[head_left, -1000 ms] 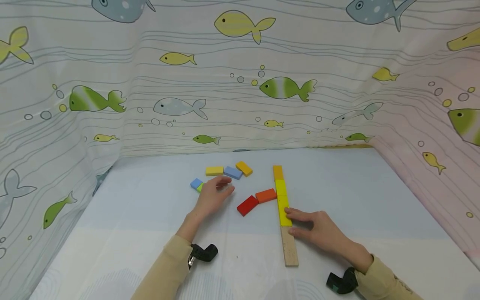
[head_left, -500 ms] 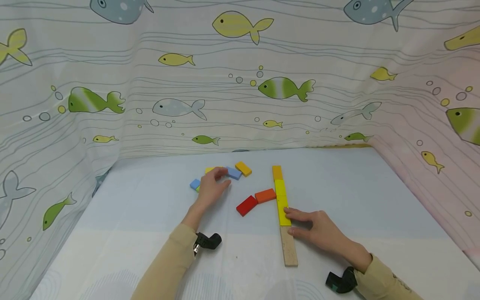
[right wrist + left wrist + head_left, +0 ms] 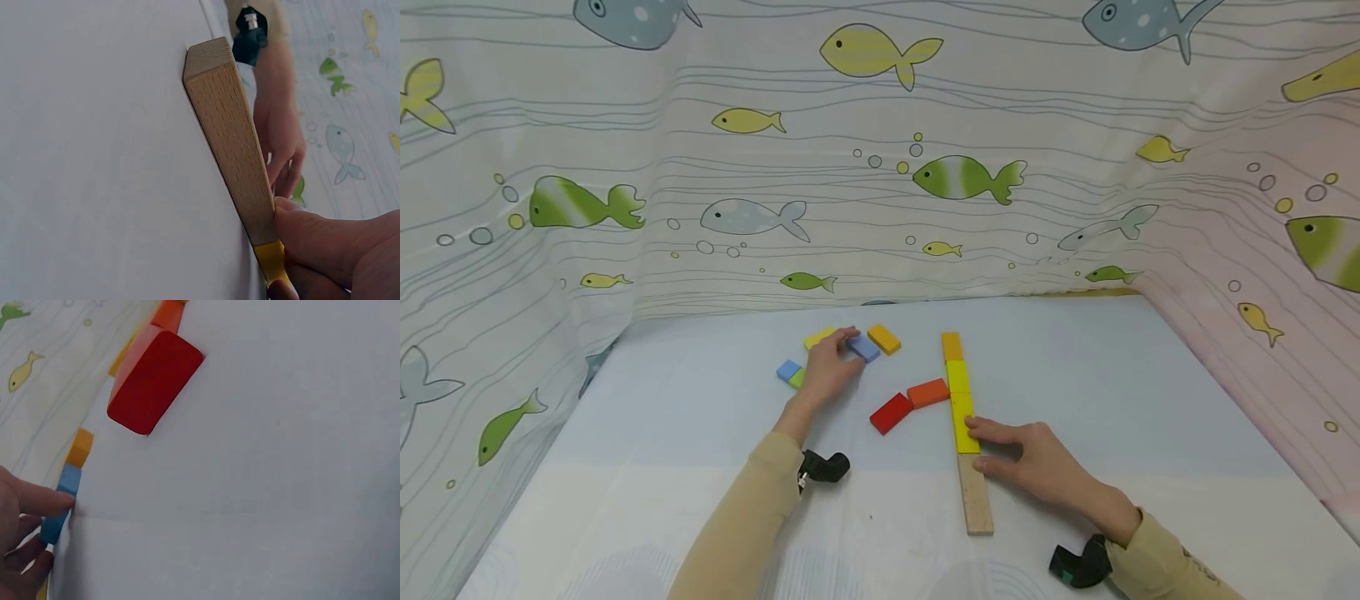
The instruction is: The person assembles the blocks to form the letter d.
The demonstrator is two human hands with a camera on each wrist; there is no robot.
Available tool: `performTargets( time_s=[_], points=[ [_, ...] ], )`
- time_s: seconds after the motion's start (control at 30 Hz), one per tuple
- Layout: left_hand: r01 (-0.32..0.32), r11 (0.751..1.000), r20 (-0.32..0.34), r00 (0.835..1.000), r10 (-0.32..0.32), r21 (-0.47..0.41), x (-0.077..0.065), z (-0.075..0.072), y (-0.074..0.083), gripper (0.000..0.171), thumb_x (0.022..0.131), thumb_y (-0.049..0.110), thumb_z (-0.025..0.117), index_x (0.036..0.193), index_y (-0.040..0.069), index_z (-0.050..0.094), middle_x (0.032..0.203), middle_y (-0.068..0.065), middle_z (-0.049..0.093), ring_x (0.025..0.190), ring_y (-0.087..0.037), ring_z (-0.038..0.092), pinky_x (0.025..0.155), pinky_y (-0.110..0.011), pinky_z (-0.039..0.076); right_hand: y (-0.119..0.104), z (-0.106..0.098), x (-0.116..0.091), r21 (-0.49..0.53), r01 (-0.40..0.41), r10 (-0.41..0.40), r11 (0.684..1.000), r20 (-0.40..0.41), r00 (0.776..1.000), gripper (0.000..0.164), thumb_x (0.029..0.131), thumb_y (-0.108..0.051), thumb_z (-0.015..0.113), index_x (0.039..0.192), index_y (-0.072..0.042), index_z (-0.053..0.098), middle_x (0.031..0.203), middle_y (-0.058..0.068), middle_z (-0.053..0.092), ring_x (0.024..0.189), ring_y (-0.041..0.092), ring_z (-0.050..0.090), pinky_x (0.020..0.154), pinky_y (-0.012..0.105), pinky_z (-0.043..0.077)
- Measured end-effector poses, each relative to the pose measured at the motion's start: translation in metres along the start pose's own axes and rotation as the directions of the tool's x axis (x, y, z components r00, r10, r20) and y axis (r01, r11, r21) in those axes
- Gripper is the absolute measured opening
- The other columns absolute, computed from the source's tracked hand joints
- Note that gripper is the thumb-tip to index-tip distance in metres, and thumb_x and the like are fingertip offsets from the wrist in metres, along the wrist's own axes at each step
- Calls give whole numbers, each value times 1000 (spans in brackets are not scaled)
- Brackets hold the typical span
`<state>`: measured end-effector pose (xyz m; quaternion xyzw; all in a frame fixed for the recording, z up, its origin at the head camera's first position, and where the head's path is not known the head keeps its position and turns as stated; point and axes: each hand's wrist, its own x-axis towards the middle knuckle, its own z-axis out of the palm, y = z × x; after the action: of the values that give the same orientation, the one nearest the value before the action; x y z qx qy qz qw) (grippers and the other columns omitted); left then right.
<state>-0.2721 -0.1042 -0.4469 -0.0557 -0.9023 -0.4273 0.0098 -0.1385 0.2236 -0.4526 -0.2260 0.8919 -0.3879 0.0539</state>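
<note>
My left hand (image 3: 829, 367) is at a blue block (image 3: 862, 349) toward the back of the table. In the left wrist view, the thumb presses one side of this blue block (image 3: 54, 526) and other fingers lie behind it, so it looks pinched. My right hand (image 3: 1037, 458) rests against a straight row of blocks. Its index fingertip touches a bright yellow block (image 3: 964, 433), and its thumb touches the side of a plain wooden block (image 3: 975, 496). Farther along the row come another yellow block (image 3: 957, 377) and an orange-yellow one (image 3: 951, 346).
An orange block (image 3: 928, 392) leads from the row to a red block (image 3: 891, 413). Behind the left hand lie a yellow block (image 3: 817, 338) and an orange-yellow block (image 3: 883, 338). Left of it are a small blue block (image 3: 788, 369) and a partly hidden green block (image 3: 797, 379).
My left hand has moved forward to the blue block. The yellow block behind it has turned at an angle. My right hand has stayed against the row.
</note>
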Motion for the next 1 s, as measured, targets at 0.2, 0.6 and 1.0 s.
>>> performTargets(
  time_s=[0.2, 0.6, 1.0],
  points=[
    [-19, 999, 26, 1000, 18, 44, 1, 1, -2, 50, 93, 9, 65, 141, 11, 54, 150, -9, 50, 140, -30, 44, 117, -46, 36, 0, 1, 0, -9, 1, -1, 1000, -8, 1000, 52, 87, -41, 76, 131, -15, 67, 139, -10, 59, 134, 19, 52, 106, 48, 47],
    [-47, 996, 35, 998, 44, 74, 0, 1, 3, 45, 93, 8, 68, 137, 8, 57, 141, -13, 57, 129, -30, 52, 113, -47, 41, 2, 2, 0, -11, 7, -7, 1000, -12, 1000, 52, 87, -42, 75, 130, -16, 67, 139, -10, 59, 134, 19, 52, 105, 48, 48],
    [-87, 994, 38, 996, 85, 69, -3, 3, 6, 44, 91, 5, 71, 133, 7, 59, 131, -9, 65, 125, -27, 55, 112, -44, 42, 2, 1, 0, -17, 4, -4, 1000, -10, 1000, 51, 87, -42, 75, 130, -15, 68, 139, -9, 59, 134, 19, 52, 105, 47, 48]
  ],
)
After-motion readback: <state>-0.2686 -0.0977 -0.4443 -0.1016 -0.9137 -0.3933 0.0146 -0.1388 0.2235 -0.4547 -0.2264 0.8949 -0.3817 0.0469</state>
